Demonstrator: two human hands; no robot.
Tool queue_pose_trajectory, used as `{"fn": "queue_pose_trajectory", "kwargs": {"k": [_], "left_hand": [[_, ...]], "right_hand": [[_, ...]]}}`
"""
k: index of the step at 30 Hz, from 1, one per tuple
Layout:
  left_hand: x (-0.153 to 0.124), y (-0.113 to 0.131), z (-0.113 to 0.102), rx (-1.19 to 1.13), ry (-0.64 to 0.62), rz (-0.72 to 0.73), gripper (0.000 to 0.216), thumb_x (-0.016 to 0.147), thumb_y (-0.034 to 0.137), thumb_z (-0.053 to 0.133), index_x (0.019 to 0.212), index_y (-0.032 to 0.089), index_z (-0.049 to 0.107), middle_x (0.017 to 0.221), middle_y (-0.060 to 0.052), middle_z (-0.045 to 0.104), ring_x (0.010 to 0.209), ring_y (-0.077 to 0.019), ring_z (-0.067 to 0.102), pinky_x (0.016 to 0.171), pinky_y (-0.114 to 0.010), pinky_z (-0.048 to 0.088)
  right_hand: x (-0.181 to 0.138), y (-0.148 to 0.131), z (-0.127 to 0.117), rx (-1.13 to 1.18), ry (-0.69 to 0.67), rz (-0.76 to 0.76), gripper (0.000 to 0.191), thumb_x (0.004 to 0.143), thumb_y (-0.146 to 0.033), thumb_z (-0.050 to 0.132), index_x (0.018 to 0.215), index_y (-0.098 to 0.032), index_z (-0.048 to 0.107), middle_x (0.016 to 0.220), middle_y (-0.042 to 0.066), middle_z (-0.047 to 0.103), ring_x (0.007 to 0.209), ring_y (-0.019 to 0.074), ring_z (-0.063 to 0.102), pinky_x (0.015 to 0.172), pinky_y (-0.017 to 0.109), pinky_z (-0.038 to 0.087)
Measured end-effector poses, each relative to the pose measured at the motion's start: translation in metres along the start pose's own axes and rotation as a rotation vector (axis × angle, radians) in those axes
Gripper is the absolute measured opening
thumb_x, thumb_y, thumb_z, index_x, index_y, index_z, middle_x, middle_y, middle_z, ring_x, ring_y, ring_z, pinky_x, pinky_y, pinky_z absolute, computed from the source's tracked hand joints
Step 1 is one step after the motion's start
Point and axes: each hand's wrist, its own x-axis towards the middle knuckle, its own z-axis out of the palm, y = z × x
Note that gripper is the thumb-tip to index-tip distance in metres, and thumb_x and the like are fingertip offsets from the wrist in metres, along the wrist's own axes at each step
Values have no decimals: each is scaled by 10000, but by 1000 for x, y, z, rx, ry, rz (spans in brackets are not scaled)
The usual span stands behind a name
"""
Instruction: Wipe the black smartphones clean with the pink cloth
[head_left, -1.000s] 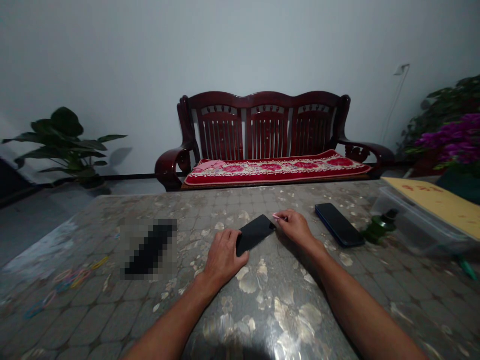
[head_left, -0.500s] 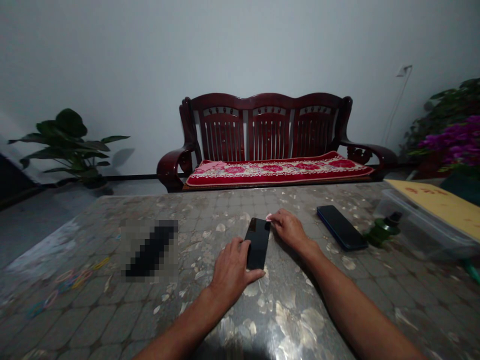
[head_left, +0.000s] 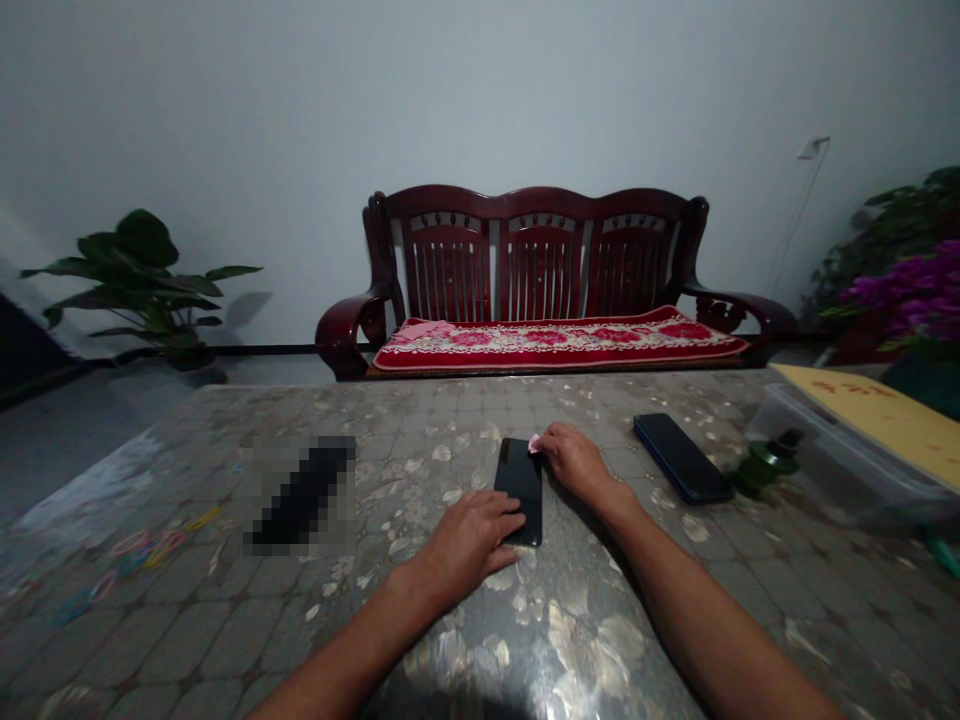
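A dark smartphone (head_left: 529, 497) lies flat on the patterned table, its top edge pointing away from me. My left hand (head_left: 471, 535) rests over its lower left part, fingers stretched across the surface and thumb near the bottom edge. At the phone's upper right corner, my right hand (head_left: 571, 455) pinches a small pale pink piece (head_left: 535, 444), which looks like cloth or paper. The piece touches or lies just over that corner; most of it is hidden in the fingers.
Right of my hands lie a second phone (head_left: 682, 457), a green bottle (head_left: 768, 464) and a clear plastic box (head_left: 840, 450) under a yellow board (head_left: 874, 410). Leftward are a pixelated dark object (head_left: 304, 495) and several coloured bands (head_left: 154, 547). A wooden bench (head_left: 540, 210) stands behind the table (head_left: 247, 620).
My left hand has shifted from gripping the phone's side to lying over its lower part. The phone has turned slightly and come a little nearer. The pink piece has moved slightly left and down.
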Motion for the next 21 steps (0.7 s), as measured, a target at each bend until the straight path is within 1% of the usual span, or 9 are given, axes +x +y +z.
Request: {"fn": "queue_pose_trajectory", "kwargs": {"k": [2, 6, 9, 14, 21], "left_hand": [[0, 0, 2, 10, -4, 7, 351, 890, 253, 720, 1239, 240, 685, 1302, -80, 687, 1231, -268, 619, 1061, -437, 488], [0, 2, 12, 46, 56, 2, 276, 918, 182, 652, 1182, 240, 708, 1254, -77, 710, 1189, -251, 645, 1053, -430, 506], [-1, 5, 18, 57, 99, -14, 256, 909, 174, 659, 1153, 230, 712, 1244, -78, 713, 1169, -252, 655, 1029, -425, 526], [0, 10, 21, 101, 152, -48, 232, 909, 197, 661, 1135, 225, 706, 1215, -91, 720, 1135, -279, 662, 972, -456, 542], [3, 9, 24, 109, 185, -20, 188, 913, 211, 649, 1095, 213, 699, 1138, -102, 718, 1066, -266, 663, 931, -445, 547]], "right_hand": [[0, 0, 0, 2, -8, 0, 312, 994, -151, 470, 1031, -238, 767, 965, 60, 667, 940, 186, 585, 812, 260, 402], [0, 0, 4, 36, -3, 31, 313, 1007, -187, 462, 1042, -241, 768, 971, 60, 666, 904, 175, 605, 775, 248, 409], [2, -1, 8, 69, 3, 28, 319, 1016, -206, 450, 1062, -239, 764, 976, 56, 665, 893, 164, 618, 778, 239, 414], [9, -5, 12, 117, -10, -45, 322, 1020, -211, 444, 1056, -237, 763, 985, 50, 670, 917, 155, 616, 796, 232, 415], [12, -9, 11, 56, -5, -57, 309, 995, -153, 459, 1012, -224, 760, 960, 57, 662, 916, 170, 597, 794, 245, 404]]}}
